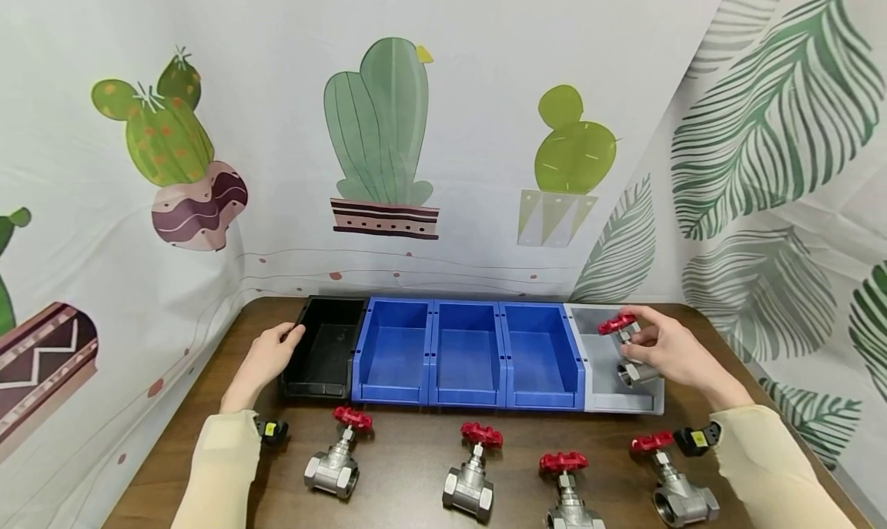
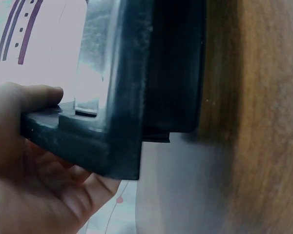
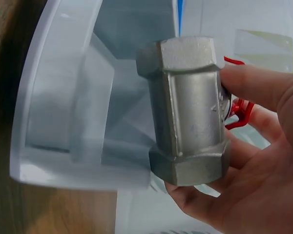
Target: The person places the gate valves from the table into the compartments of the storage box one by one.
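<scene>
My right hand (image 1: 668, 349) grips a steel gate valve (image 3: 193, 112) with a red handwheel (image 1: 617, 324), held over the grey bin (image 1: 596, 359) at the row's right end. In the right wrist view the thumb and fingers close around the valve's neck, and its hexagonal body points toward the camera. My left hand (image 1: 266, 357) holds the left side wall of the black bin (image 1: 315, 390), thumb inside the rim and fingers outside, as the left wrist view shows. The black bin stands at the row's left end.
Between the black and grey bins stand three blue bins (image 1: 467, 398) side by side. Several more red-wheeled valves lie in front on the wooden table (image 1: 402, 467), including one valve (image 1: 333, 467) at left and another valve (image 1: 682, 498) near the right sleeve. A printed cloth (image 1: 485, 267) hangs behind.
</scene>
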The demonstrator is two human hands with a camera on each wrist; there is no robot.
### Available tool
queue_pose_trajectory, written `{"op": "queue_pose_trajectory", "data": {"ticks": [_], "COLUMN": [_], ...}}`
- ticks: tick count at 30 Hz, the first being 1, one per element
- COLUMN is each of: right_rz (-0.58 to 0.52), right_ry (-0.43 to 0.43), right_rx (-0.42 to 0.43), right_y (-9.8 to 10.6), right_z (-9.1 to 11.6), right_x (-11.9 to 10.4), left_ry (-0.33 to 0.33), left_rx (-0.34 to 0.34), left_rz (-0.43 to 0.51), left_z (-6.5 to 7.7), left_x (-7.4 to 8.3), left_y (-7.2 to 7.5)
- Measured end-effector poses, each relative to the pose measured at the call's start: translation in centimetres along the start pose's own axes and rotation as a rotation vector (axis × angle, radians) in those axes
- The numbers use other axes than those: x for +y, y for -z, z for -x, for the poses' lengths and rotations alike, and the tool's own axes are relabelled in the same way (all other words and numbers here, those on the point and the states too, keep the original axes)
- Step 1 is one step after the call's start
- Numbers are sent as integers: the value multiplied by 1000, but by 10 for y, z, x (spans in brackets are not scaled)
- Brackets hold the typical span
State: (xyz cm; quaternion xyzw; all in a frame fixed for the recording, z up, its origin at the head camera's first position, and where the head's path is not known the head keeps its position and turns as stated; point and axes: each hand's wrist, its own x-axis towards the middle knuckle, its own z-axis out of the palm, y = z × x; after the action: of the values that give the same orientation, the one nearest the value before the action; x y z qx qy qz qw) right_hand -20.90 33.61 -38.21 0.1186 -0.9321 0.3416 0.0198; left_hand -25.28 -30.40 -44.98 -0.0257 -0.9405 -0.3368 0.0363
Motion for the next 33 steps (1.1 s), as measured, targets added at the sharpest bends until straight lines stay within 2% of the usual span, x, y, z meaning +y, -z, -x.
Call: {"op": "queue_pose_trajectory", "data": {"ticks": [8, 15, 20, 27, 33], "right_rz": [53, 48, 89, 72, 110], "right_ry": [-61, -150, -159, -184, -188], "right_rx": [-4, -2, 3, -16, -6], "right_y": [-13, -23, -28, -36, -43], "right_z": [-15, -26, -31, -36, -37], "right_x": [-7, -8, -8, -6, 0], "left_ry": [-5, 2, 1, 17, 19], "left_rx": [6, -5, 2, -7, -11], "left_rz": [1, 0, 1, 5, 1], "left_z": [0, -1, 0, 1, 1], "left_x": [1, 2, 1, 1, 3], "left_y": [1, 1, 1, 0, 0]}}
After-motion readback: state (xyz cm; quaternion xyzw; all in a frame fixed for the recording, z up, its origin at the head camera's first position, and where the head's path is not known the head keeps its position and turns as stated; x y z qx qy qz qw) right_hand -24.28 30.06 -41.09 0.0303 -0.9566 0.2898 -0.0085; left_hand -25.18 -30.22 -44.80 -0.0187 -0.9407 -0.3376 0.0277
